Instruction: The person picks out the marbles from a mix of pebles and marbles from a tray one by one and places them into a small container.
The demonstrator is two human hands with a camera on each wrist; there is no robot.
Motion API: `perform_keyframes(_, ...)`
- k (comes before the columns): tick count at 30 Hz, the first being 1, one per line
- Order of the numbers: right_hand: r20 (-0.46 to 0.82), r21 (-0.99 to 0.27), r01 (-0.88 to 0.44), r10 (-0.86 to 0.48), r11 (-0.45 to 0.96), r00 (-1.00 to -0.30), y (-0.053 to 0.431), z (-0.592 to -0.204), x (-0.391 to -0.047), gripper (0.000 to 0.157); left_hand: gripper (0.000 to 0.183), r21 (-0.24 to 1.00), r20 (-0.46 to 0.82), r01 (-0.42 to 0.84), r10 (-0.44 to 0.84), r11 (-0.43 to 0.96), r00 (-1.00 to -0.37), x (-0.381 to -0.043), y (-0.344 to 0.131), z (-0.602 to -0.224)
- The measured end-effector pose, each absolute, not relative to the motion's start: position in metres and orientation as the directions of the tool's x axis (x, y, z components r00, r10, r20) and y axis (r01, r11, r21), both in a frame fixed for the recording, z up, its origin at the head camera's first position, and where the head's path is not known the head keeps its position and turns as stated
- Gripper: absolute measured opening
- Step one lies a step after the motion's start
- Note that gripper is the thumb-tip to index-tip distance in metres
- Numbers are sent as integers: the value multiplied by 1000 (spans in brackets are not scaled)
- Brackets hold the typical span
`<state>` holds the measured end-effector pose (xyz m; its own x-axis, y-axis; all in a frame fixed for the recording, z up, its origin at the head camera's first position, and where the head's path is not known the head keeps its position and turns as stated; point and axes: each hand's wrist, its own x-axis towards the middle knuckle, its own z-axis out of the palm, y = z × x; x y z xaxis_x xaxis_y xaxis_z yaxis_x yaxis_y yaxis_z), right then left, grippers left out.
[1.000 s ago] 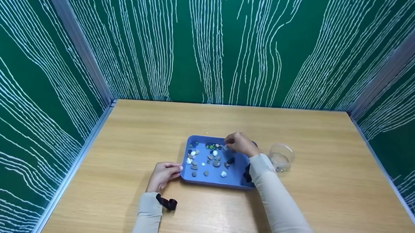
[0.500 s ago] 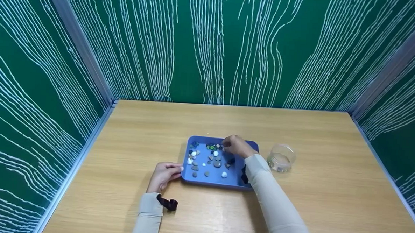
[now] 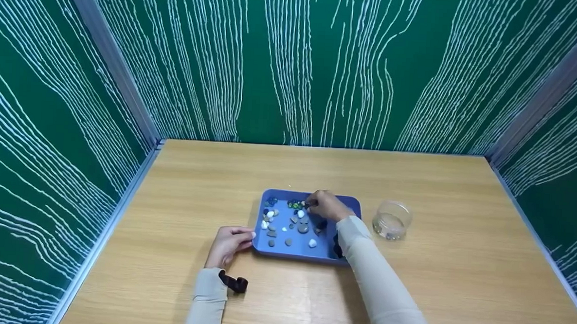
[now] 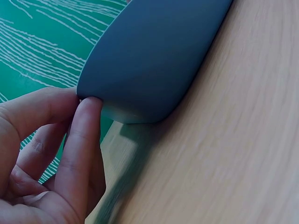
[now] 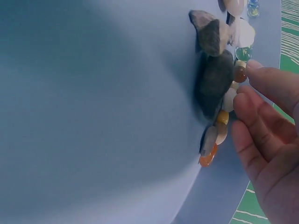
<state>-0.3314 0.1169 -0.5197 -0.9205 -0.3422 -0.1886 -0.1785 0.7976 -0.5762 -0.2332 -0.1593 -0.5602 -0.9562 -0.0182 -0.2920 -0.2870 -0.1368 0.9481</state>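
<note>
My left hand (image 3: 227,244) pinches the near left corner of a blue tray (image 3: 334,235) between thumb and fingers; the left wrist view shows the fingertips at the tray's rim (image 4: 88,79). My right hand (image 3: 328,206) reaches over the back of the tray. In the right wrist view its thumb and forefinger hold a small brown pebble (image 5: 239,73). Close by are a green glass pebble (image 5: 243,53), a white stone (image 5: 244,33), a long dark stone (image 5: 216,84) and an orange pebble (image 5: 208,155). A group of green glass pebbles (image 3: 294,205) lies left of the right fingertips.
A clear round container (image 3: 392,220) with some pebbles inside stands right of the tray on the wooden table (image 3: 440,266). White stones (image 3: 312,243) and grey stones (image 3: 303,228) lie spread in the tray. Green walls (image 3: 253,82) with white lines enclose the table.
My right hand has moved a little left and nearer along the back of the tray, toward the green pebbles. The left hand stays at the tray's corner.
</note>
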Motion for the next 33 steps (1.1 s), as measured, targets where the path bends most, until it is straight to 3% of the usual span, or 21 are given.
perform_keyframes(9,-83,-567,-296,-411,769,-908,116,-525,-333,23,30,952,-277,-273,-12,-139,-961,-233,-159,-560)
perform_keyframes(33,-84,-574,-293,-411,765,-908,114,-530,-330,16,30,949,-284,-284,21,-139,-959,-228,-160,-552)
